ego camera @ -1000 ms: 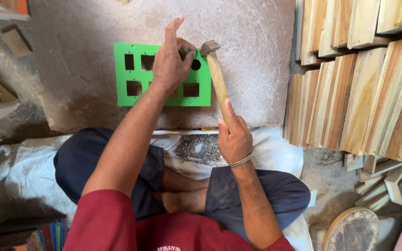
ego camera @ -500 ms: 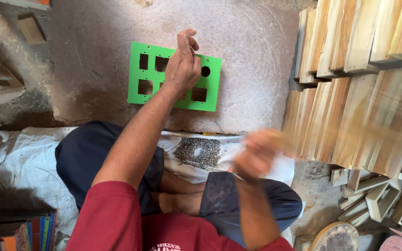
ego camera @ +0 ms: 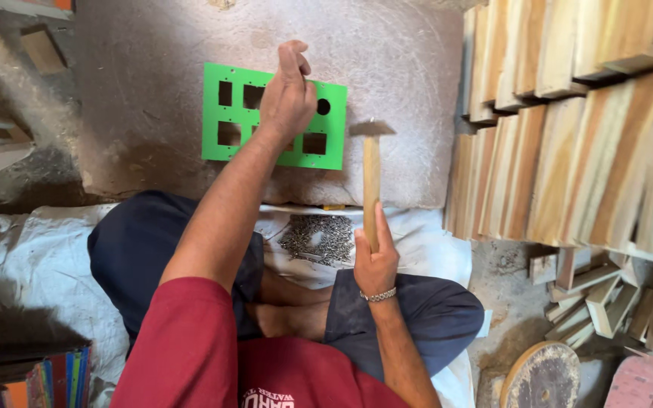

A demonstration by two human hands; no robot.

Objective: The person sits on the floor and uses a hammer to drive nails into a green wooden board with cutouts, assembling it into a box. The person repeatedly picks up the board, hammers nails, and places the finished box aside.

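Red short-sleeved shirt, dark blue trousers, silver bracelet (ego camera: pixel 378 295).

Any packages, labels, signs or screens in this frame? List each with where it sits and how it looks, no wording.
No packages, signs or screens show.
Shirt print: pale lettering on the red shirt, bottom edge, partly cut off.
Book spines: bottom left corner, thin upright strips in red, blue, green and orange; any marks too small to tell.
Green panel: flat rectangle with square and round cut-outs under the left hand; plain, no label.
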